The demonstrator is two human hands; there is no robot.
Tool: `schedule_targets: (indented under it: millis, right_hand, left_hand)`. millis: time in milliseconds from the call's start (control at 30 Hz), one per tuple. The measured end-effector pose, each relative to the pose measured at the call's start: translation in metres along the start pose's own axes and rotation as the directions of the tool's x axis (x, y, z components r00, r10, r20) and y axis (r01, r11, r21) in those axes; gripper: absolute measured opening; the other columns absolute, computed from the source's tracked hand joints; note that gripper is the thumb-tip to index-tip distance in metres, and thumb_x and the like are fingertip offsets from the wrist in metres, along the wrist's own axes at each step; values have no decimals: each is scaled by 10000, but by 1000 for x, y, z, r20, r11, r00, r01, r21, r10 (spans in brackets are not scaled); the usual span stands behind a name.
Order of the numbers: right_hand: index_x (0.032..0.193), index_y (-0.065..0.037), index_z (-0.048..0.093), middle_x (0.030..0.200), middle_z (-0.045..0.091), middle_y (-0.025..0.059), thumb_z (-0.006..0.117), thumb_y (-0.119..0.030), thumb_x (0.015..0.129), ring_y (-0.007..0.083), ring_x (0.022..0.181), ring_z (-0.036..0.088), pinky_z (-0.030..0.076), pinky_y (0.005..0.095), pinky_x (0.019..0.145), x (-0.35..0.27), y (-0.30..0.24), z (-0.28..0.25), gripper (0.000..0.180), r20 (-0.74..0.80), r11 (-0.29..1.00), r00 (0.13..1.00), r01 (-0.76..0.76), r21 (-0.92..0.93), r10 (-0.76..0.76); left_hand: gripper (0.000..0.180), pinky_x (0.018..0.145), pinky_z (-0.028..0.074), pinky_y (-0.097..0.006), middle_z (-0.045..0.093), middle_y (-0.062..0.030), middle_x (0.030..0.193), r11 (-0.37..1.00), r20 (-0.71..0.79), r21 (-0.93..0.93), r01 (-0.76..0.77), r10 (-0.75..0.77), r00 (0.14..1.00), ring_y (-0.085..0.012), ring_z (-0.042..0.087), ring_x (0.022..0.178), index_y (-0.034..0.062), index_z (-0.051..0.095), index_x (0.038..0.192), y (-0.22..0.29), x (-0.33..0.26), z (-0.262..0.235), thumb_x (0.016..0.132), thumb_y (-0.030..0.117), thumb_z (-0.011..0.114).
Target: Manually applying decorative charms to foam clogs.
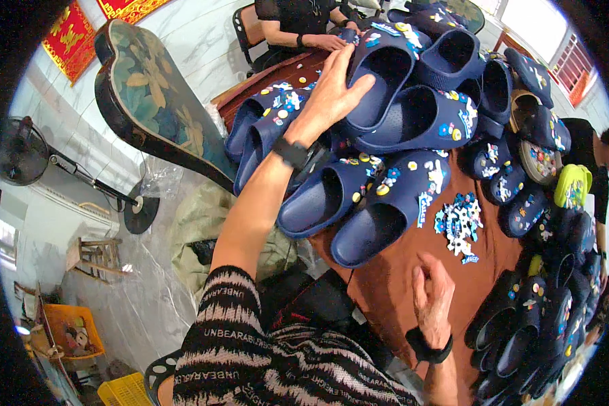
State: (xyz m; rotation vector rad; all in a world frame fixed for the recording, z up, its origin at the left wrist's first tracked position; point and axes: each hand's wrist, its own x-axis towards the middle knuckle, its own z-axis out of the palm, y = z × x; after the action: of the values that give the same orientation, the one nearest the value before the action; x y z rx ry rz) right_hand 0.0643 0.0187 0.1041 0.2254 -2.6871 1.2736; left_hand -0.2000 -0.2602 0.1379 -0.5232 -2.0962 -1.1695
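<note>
My left hand (335, 95) is stretched out against the side of a navy clog (386, 68) on top of a heap, its thumb apart from the fingers. White, yellow and blue charms decorate that clog's toe. My right hand (434, 294) hovers over the brown cloth (392, 291) with fingers curled together; whether they hold anything is hidden. Just beyond it lies a small pile of blue and white charms (459, 223). Between my hands, a pair of navy clogs rests side by side, the left clog (318, 203) and the right clog (372, 233), both with charms.
More dark clogs (514, 331) crowd the table's right side, near a lime-green clog (574, 186). Across the table a person's hands (328, 42) work at a small blue thing. Left stand a flowered chair back (149, 88), a fan (24, 152) and a wooden stool (98, 258).
</note>
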Motion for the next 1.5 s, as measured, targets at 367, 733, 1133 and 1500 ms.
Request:
schedule_targets:
  millis: [367,733,1133,1500]
  right_hand:
    - [1222,-72,588,1160,570,150,661,-48,841,368,950,644,553,438,750,120,-48,20,389,72,757,811,570,-319,-581]
    - [1343,-144,539,1311,533,125,559,-40,815,260,968,600,507,394,811,217,-33,40,539,251,374,726,581,-723,-641]
    - [1013,-107,609,1029,537,74,576,-116,819,223,941,593,525,360,742,250,-47,53,198,321,221,543,711,-667,-776]
    - [874,-89,547,921,535,89,580,-107,792,243,832,617,513,370,750,257,-45,57,90,419,199,505,785,-587,-755]
  left_hand:
    - [474,1097,357,-446,524,-200,1384,764,-286,491,419,-313,906,-368,484,1280,33,548,1332,-91,-174,-125,896,197,634]
    - [265,893,486,-475,670,-213,1112,758,-312,451,472,-362,879,-419,627,1034,77,653,1174,-107,-129,-127,932,137,563]
    - [356,868,489,-558,636,-221,1178,573,-129,723,387,-438,890,-431,621,1061,96,523,1273,-152,-31,-117,946,235,553]
    - [769,1094,379,-409,382,-233,1525,404,214,536,741,-915,343,-373,424,1378,21,350,1500,-181,-60,-142,895,407,627]
